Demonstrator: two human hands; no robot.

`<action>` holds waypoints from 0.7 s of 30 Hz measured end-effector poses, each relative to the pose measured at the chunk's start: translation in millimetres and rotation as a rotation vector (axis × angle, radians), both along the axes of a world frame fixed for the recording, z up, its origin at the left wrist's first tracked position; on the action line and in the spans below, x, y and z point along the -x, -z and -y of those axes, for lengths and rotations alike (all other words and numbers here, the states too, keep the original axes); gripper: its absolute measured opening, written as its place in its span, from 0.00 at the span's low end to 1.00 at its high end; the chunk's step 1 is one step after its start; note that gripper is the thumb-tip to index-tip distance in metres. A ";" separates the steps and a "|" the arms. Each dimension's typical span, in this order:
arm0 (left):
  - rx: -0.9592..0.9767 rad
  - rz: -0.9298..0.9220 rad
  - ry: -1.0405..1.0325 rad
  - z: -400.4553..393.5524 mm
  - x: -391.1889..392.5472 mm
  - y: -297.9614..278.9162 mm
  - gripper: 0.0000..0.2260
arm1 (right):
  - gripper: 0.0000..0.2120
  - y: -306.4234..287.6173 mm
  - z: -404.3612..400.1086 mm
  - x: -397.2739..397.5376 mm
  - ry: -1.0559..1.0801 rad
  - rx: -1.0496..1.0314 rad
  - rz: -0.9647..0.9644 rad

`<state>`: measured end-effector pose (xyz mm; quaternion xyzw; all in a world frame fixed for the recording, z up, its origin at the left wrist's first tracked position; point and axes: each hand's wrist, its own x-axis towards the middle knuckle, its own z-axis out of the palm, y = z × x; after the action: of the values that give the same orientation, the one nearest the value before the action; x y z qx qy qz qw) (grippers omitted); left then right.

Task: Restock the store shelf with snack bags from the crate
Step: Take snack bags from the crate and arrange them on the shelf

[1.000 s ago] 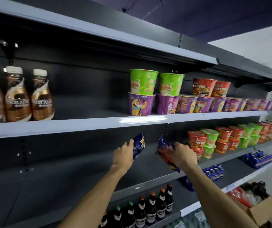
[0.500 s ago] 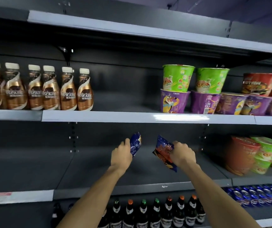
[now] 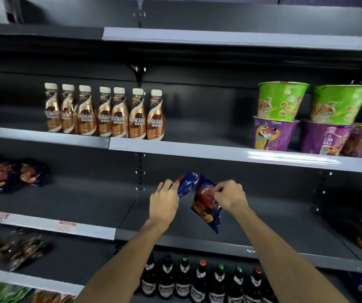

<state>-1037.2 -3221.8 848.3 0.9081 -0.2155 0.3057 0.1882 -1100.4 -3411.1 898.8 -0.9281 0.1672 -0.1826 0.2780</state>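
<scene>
We reach over the dark shelf [image 3: 263, 224]. Our left hand [image 3: 164, 204] grips one blue snack bag [image 3: 185, 184] in curled fingers; our right hand [image 3: 230, 196] pinches another bag [image 3: 206, 206], hanging below those fingers.

A shop: dark tiered shelving [image 3: 219, 153] stocked with coffee bottles [image 3: 103, 112], noodle cups [image 3: 307, 119], beer bottles [image 3: 199, 281].
</scene>
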 end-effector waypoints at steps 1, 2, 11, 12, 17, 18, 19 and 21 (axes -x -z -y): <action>0.001 -0.002 -0.001 -5.1 1.4 0.2 0.18 | 0.12 -0.8 -6.1 -3.0 -0.009 -0.024 0.009; 0.008 -0.002 -0.007 -10.5 1.6 1.0 0.18 | 0.12 -1.5 -11.6 -5.8 -0.019 -0.032 0.010; 0.402 -0.156 -0.074 -64.5 -15.2 2.5 0.12 | 0.14 -5.9 -40.8 -24.9 -0.066 -0.065 0.015; 0.471 -0.167 -0.074 -69.7 -16.4 1.6 0.09 | 0.13 -6.1 -45.2 -27.5 -0.073 -0.062 0.014; 0.871 -0.232 -0.147 -99.7 -33.5 -4.1 0.19 | 0.13 -0.9 -74.0 -44.5 -0.089 -0.054 0.001; 0.912 -0.234 -0.162 -108.3 -40.6 -2.4 0.20 | 0.12 0.0 -81.4 -49.0 -0.091 -0.051 0.000; 0.935 -0.240 -0.177 -117.5 -48.3 0.2 0.19 | 0.12 1.1 -89.5 -54.2 -0.094 -0.047 -0.001; 0.979 -0.262 -0.198 -137.9 -63.6 5.8 0.13 | 0.12 2.8 -107.5 -65.0 -0.098 -0.043 0.003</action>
<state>-973.7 -3083.9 842.5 0.7603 0.0652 0.2708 0.5868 -1035.4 -3303.6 896.0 -0.9287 0.1252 -0.1667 0.3068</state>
